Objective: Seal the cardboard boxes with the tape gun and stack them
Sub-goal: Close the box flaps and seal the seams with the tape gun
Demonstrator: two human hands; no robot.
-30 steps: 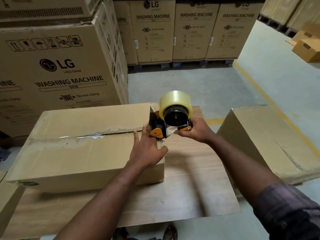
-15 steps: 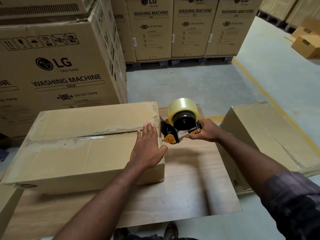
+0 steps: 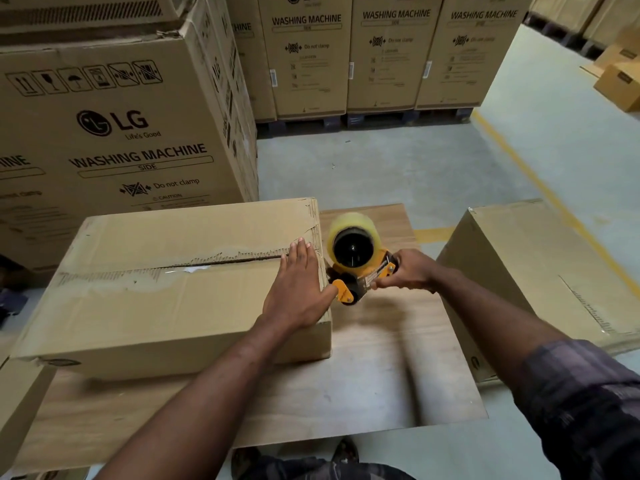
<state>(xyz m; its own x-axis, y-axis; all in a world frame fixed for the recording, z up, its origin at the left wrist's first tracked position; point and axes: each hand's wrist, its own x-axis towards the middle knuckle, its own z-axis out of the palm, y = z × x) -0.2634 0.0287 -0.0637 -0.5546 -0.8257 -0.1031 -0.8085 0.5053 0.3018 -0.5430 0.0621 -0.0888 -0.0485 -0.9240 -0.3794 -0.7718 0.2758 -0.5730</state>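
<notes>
Warehouse floor (image 3: 398,174), right hand (image 3: 410,271) hiding tape gun (image 3: 353,254) handle

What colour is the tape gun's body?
Orange-yellow with black parts, on the tape gun held by the right hand; seen in the head view.

Two hands here, a left hand (image 3: 298,289) and a right hand (image 3: 408,271). One tape gun (image 3: 343,293), with one tape roll (image 3: 349,225) on it. One board (image 3: 381,375). Three plain boxes close by: the middle box (image 3: 173,306), the right box (image 3: 536,271), and a left box (image 3: 20,403) of which only a corner shows. Washing-machine cartons I count six: a near carton (image 3: 121,133) with a top carton (image 3: 86,12) on it, and four back cartons (image 3: 306,64), one of them half hidden. Off at the far right, two small boxes (image 3: 620,84), and further stacks too cut off to count. One yellow line (image 3: 540,178) on the floor. Two feet (image 3: 344,452) at the bottom edge.
</notes>
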